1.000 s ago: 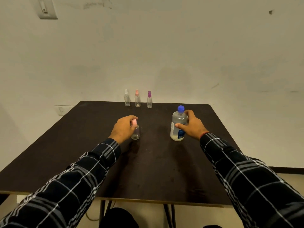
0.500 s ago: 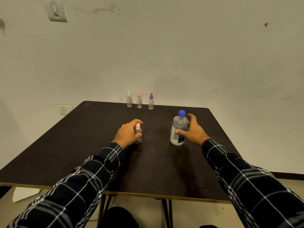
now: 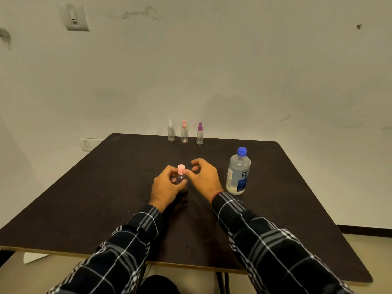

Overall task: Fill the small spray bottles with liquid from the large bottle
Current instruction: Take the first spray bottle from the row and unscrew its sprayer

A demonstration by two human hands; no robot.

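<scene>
- Right hand [image 3: 204,177] has left the large clear plastic bottle with the blue cap [image 3: 238,172], which stands alone beside it, and now pinches the pink cap [image 3: 181,169].
- Left hand [image 3: 166,186] grips the small clear spray bottle [image 3: 182,184], mid-table.
- Risk: twisting against a loose hold could tip this light bottle, or the freed cap could roll away.

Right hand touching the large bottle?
Apart. Head view: bare table shows between the right hand and the large bottle; that hand pinches the small bottle's pink cap.
</scene>
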